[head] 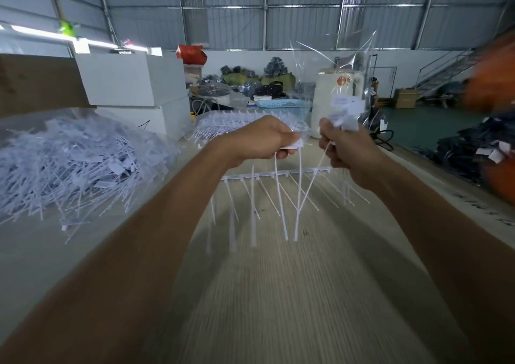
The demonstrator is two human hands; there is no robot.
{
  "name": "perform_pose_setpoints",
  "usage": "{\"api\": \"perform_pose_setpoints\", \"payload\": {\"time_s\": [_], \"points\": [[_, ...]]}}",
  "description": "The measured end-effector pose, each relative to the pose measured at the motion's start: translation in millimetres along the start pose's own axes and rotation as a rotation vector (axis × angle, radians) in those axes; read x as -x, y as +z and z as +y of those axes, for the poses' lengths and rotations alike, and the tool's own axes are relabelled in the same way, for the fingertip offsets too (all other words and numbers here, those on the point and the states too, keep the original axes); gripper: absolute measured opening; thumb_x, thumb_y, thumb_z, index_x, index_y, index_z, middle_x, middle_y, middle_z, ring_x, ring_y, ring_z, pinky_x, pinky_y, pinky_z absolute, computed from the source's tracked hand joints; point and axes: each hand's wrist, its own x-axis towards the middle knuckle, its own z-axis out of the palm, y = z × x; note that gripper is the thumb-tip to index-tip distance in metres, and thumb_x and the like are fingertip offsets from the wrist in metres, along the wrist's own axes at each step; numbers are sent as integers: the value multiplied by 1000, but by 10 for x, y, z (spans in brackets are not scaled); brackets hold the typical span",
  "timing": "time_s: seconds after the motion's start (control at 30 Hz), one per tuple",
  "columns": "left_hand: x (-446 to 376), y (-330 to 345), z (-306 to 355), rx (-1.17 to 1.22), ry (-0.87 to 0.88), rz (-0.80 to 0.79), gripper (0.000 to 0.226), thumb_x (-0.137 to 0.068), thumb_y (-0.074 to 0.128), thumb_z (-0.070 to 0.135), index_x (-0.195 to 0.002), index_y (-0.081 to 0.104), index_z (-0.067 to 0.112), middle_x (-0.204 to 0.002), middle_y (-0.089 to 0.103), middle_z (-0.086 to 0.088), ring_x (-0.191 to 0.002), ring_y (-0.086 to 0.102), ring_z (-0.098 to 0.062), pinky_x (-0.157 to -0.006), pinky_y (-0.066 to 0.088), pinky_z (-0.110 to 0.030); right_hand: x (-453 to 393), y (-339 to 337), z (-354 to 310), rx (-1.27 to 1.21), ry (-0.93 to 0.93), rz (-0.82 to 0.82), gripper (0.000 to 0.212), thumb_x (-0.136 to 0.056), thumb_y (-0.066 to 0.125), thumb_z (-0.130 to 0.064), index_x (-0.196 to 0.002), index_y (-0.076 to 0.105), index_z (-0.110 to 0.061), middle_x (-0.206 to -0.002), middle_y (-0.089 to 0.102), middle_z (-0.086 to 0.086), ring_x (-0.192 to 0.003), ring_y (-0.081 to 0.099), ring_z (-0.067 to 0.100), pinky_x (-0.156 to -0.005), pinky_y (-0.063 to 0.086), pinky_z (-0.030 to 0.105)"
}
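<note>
white plastic label ties (280, 196), thin straps each with a small flat flag at the head, hang from both sets of fingers above the pale wood-grain table (278, 294). the left hand (262, 138) has its fingers curled tight, pinching flag ends at the fingertips, with two straps trailing straight down below them. the right hand (345, 146) is fisted round a bunch of flags (347, 114) that sticks up above its fingers, and one strap slants down from under them to meet the left hand's pair. a crumpled clear plastic bag (331, 65) rises just beyond the right fingers; i cannot tell whether they grip it too.

this looks like the gathering step: loose ties being collected into one bunch for bagging. the next move likely calls for bringing the left fingers across to the right ones, lining up the flag ends, and passing the two straps over without letting the bunch slip.

counted: two hands, three hanging straps, one bag. below and beyond the fingers lies one white moulded strip (278, 173) with ties still attached, roughly ten, too blurred to count exactly. one large heap of loose ties (78, 157) lies far left of the left fingers, and a second heap (237, 122) lies behind them.
</note>
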Motion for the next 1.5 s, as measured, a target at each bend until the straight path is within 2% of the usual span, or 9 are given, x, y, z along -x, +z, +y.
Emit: {"api": "perform_pose_setpoints", "payload": {"time_s": [0.2,0.4,0.53,0.7,0.93,1.07,1.17,1.4,1.5], "points": [[67,-36,-14,-40,17,-73,20,-98,50,-1,-100,69,7,-90,68,-6,-78,52,-18,-75,40,-33,79,230,43,-25,21,-77,32,-106,47,-36,-88,61,-14,-60,65,0,-49,61,15,-54,57,33],[106,-87,-1,-35,73,-23,26,-97,59,1,-117,71,14,-93,73,-13,-69,62,-9,-65,50,-24,60,336,32,-34,0,-83,32,-109,40,-33,-81,48,-19,-51,44,-2,-42,32,11,-43,27,19],[103,-107,-3,-16,88,51,23,-93,66,2,-114,70,10,-86,77,-9,-65,66,-6,-61,53,-21,46,333,33,70,-65,-57,21,-109,39,-26,-102,53,-11,-52,54,0,-40,41,8,-41,28,17],[112,-145,-24,24,105,118,10,-88,73,2,-97,72,2,-67,74,-3,-67,68,-10,-67,55,-24,17,215,44,-99,72,-16,23,-98,63,-35,-82,65,-18,-60,55,-4,-54,39,8,-49,28,22],[113,-158,-32,11,110,153,16,-89,71,-1,-105,74,-1,-87,75,-17,-69,68,-15,-71,55,-32,-40,181,86,-330,101,49,23,-97,67,-27,-81,70,-9,-65,39,-3,-51,28,7,-44,26,19],[115,-171,-51,-4,110,173,16,-89,72,2,-105,74,2,-88,76,-14,-68,69,-12,-70,55,-26,22,275,216,-59,18,10,21,-100,61,-22,-89,70,-7,-56,51,-10,-50,36,10,-45,37,20],[112,-173,-56,-8,106,176,18,-89,72,3,-107,74,4,-88,76,-12,-70,70,-12,-68,55,-22,56,311,257,147,-1,24,34,-103,56,-31,-80,72,-11,-51,58,-16,-44,46,5,-47,44,20],[103,-180,-72,-23,106,158,19,-89,73,5,-108,74,6,-84,77,-6,-69,72,-10,-66,55,-21,37,302,270,-2,39,43,28,-101,58,-38,-84,69,-19,-61,55,-5,-49,52,8,-53,52,27],[101,-180,-75,-28,111,153,18,-89,73,5,-107,74,7,-83,77,-5,-68,72,-9,-63,54,-18,45,298,324,42,18,34,17,-98,65,-22,-85,71,-14,-53,56,-10,-46,45,9,-48,45,23]]}}
